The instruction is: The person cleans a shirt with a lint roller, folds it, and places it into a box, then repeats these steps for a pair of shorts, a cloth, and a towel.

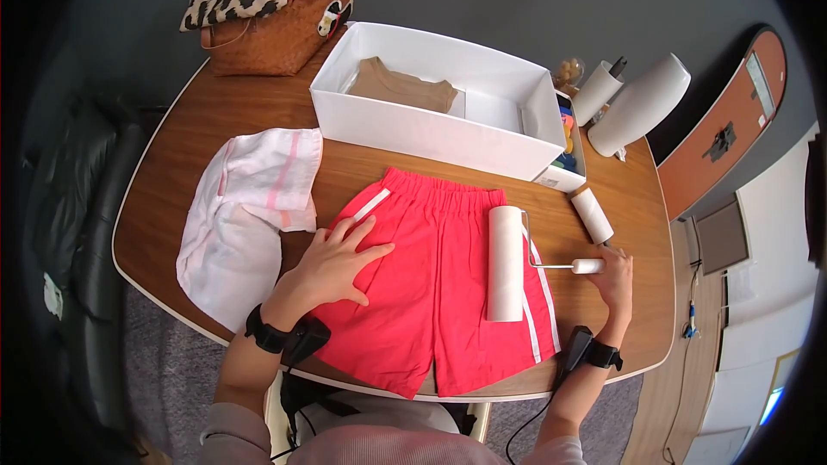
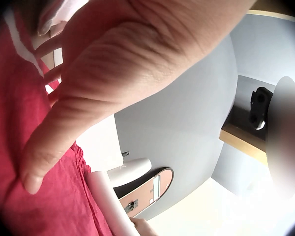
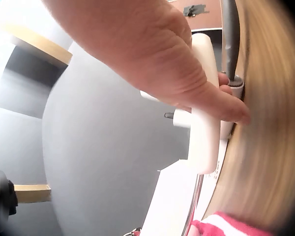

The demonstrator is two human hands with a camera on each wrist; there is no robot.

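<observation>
Red shorts (image 1: 405, 293) with white side stripes lie flat on the wooden table, waistband toward the back. My left hand (image 1: 336, 267) rests on their left side, fingers spread; the left wrist view shows its thumb (image 2: 39, 167) against the red cloth. In my right hand (image 1: 617, 280) is the white handle (image 3: 204, 132) of a lint roller, gripped by curled fingers. The roller's wide white sheet roll (image 1: 506, 265) overlaps the right leg of the shorts, near the stripe. A thin metal rod joins roll and handle.
A white folded garment (image 1: 250, 207) lies left of the shorts. Behind stands a white box (image 1: 431, 133) holding a brown garment (image 1: 401, 86). A second, smaller roller (image 1: 593, 215) lies near my right hand. Farther back are a woven bag (image 1: 267, 39) and a white upright device (image 1: 637, 108).
</observation>
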